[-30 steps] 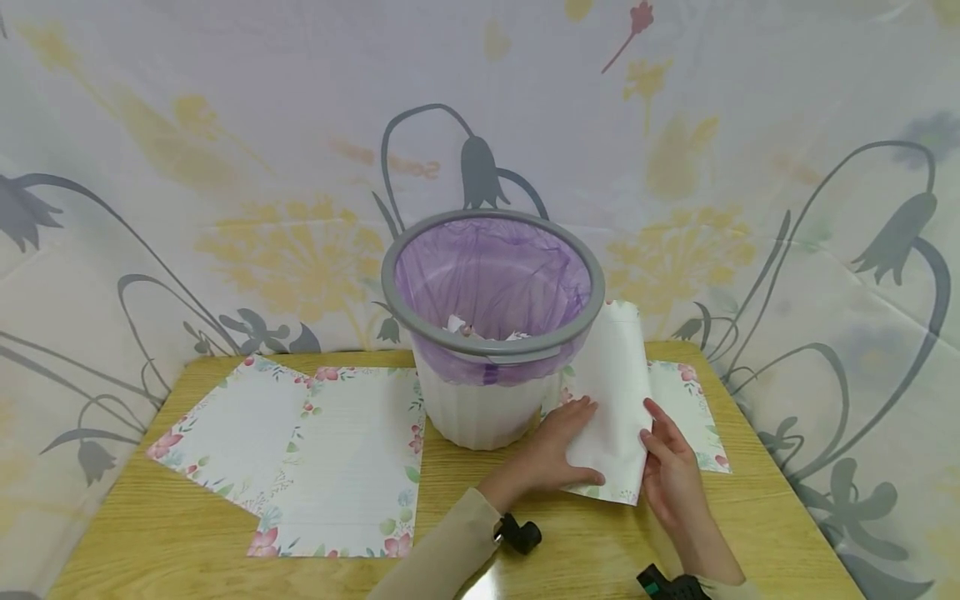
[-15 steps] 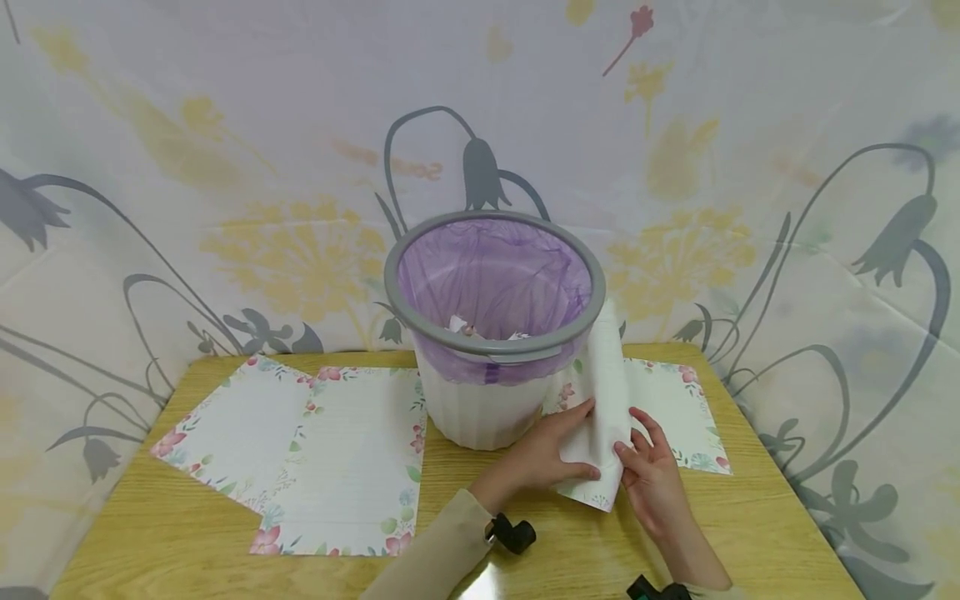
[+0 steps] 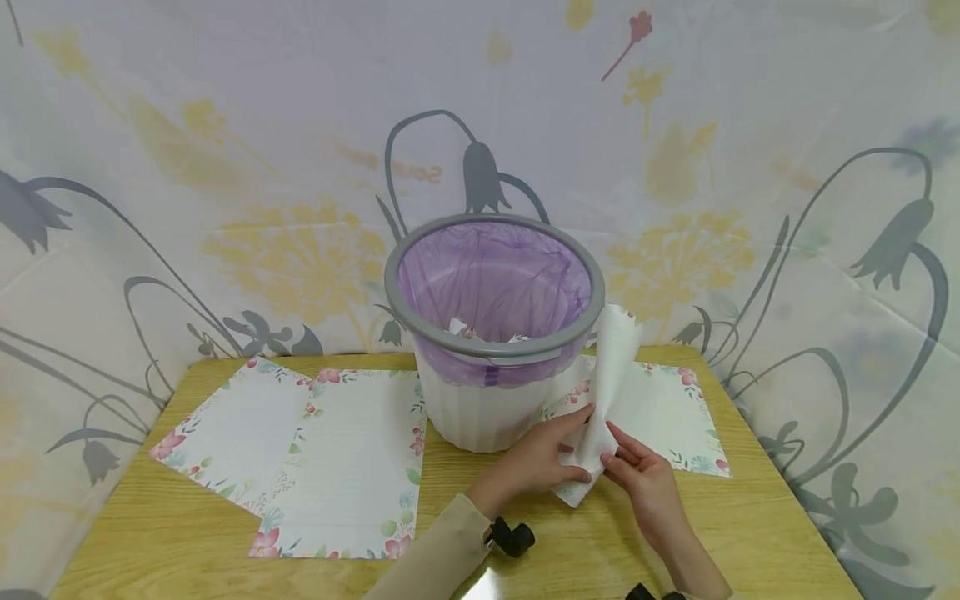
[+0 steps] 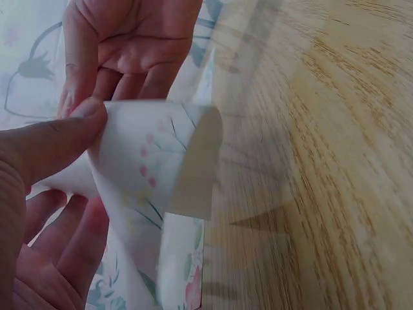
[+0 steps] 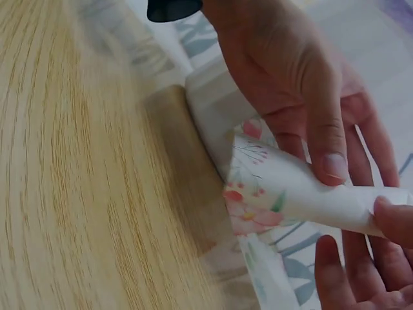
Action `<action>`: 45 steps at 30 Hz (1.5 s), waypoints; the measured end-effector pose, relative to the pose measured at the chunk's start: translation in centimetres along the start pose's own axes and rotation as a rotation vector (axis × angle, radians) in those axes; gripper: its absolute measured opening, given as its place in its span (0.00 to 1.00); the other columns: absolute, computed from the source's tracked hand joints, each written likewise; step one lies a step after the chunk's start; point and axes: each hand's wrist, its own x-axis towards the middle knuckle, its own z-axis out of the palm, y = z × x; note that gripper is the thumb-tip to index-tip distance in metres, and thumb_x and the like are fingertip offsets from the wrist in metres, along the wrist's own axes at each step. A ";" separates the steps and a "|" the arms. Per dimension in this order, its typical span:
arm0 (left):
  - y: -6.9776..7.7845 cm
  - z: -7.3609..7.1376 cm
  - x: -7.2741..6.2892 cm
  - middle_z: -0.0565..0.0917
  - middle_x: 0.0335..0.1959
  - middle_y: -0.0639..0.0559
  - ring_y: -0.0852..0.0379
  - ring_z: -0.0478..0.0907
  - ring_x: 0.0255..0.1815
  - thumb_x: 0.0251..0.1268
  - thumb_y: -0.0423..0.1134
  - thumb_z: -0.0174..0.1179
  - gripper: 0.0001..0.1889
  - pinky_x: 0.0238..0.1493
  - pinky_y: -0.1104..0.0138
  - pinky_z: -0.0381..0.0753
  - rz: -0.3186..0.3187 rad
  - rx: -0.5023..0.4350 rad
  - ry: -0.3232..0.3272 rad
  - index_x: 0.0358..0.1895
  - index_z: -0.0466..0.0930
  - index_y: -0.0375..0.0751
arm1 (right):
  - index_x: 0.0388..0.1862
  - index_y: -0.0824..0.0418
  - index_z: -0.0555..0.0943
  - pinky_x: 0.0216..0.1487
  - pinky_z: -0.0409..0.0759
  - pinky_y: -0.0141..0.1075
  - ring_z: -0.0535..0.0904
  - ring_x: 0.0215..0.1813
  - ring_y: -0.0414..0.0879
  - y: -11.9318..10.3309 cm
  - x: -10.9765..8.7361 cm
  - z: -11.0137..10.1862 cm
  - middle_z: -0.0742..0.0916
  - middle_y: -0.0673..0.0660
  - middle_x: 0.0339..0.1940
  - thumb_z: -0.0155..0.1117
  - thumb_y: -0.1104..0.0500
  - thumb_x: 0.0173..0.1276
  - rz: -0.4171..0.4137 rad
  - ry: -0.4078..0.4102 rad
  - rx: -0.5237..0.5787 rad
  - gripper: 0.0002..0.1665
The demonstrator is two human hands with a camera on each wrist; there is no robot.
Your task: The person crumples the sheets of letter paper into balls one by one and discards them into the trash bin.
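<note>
Both hands pinch a flower-bordered sheet of paper [image 3: 617,358], curled into a loose roll right of the bin. Its plain white back faces outward in the head view, while printed sprigs show at the paper's curled end [image 4: 148,148] in the left wrist view. My left hand [image 3: 536,462] grips it from the left, thumb toward me and fingers behind. From the right, my right hand [image 3: 647,483] pinches the lower part between thumb and fingers. The roll [image 5: 303,187] runs between both hands in the right wrist view.
A white bin [image 3: 465,417] with a grey rim and purple liner [image 3: 495,275] stands at the table's back, paper scraps [image 3: 459,325] inside. Two overlapping floral sheets [image 3: 352,467] lie left of it. Another floral sheet [image 3: 675,417] lies right, behind the hands. A printed cloth [image 3: 300,125] hangs behind.
The sheet has gone from a broad fold to a narrower roll. My right hand has moved left, toward the left hand, which has shifted only slightly.
</note>
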 end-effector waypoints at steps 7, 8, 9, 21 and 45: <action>0.2 0.2 -0.3 0.62 0.76 0.52 0.63 0.79 0.55 0.63 0.31 0.68 0.44 0.47 0.79 0.78 -0.035 0.074 -0.041 0.80 0.54 0.48 | 0.66 0.78 0.70 0.47 0.84 0.34 0.84 0.47 0.39 0.4 0.0 0.6 0.87 0.55 0.47 0.62 0.71 0.70 -0.018 -0.003 -0.069 0.27; 0.2 0.2 -0.3 0.63 0.76 0.52 0.63 0.79 0.55 0.64 0.32 0.69 0.45 0.48 0.79 0.77 -0.026 0.110 -0.040 0.80 0.53 0.48 | 0.65 0.79 0.70 0.46 0.84 0.34 0.85 0.46 0.39 0.4 0.0 0.8 0.87 0.55 0.47 0.62 0.71 0.70 -0.021 0.002 -0.062 0.27; 0.2 0.1 -0.3 0.64 0.75 0.51 0.62 0.80 0.54 0.64 0.34 0.69 0.45 0.50 0.78 0.77 -0.014 0.149 -0.036 0.80 0.52 0.49 | 0.65 0.80 0.70 0.46 0.84 0.34 0.85 0.45 0.39 0.5 0.0 0.9 0.87 0.55 0.47 0.61 0.72 0.70 -0.022 0.010 -0.050 0.26; -1.1 -0.4 -1.1 0.64 0.75 0.48 0.56 0.66 0.71 0.55 0.40 0.75 0.50 0.65 0.69 0.69 0.136 0.137 -0.046 0.79 0.55 0.45 | 0.55 0.75 0.80 0.44 0.85 0.38 0.86 0.46 0.44 1.1 0.2 1.0 0.84 0.50 0.49 0.62 0.70 0.70 -0.027 -0.002 0.067 0.16; -0.6 0.1 -1.4 0.85 0.54 0.49 0.67 0.82 0.47 0.58 0.34 0.74 0.39 0.41 0.82 0.78 0.099 0.216 0.109 0.74 0.67 0.44 | 0.55 0.77 0.80 0.44 0.85 0.35 0.85 0.44 0.41 0.1 0.4 1.2 0.88 0.50 0.43 0.66 0.69 0.68 -0.073 0.021 -0.142 0.18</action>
